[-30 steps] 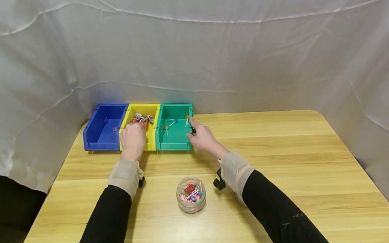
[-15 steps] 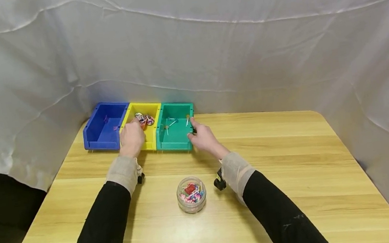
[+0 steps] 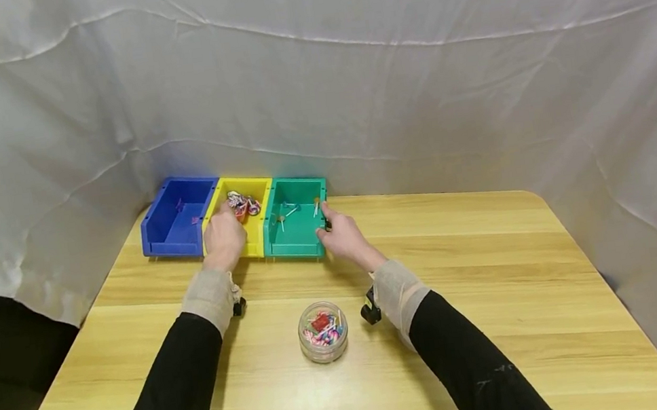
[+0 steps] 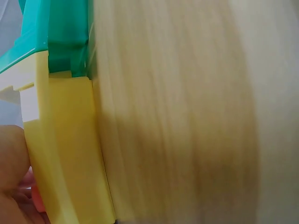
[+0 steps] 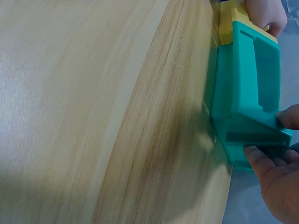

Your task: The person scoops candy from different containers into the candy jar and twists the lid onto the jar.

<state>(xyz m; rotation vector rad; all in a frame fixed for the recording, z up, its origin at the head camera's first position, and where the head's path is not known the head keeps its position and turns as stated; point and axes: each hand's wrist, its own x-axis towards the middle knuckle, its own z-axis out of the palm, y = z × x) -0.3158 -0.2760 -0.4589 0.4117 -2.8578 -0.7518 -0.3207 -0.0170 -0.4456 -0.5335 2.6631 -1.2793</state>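
My left hand reaches into the yellow bin, fingers curled down beside a red, smooth-looking piece. In the left wrist view this red piece shows right at the fingertips, mostly hidden by the bin wall. Striped, wrapped candies lie just beyond the hand. My right hand grips the right side of the green bin. Its thumb lies at the rim, with a finger against the outer wall. Several small lollipops lie inside the green bin.
A blue bin with small pink pieces adjoins the yellow one on the left. Nearer, between the forearms, stands a round clear jar of candies on the wooden table. Pale cloth hangs behind.
The striped candies in the yellow bin have shifted slightly since a second ago, and more of them shows beyond the left hand. The right hand stays on the green bin.
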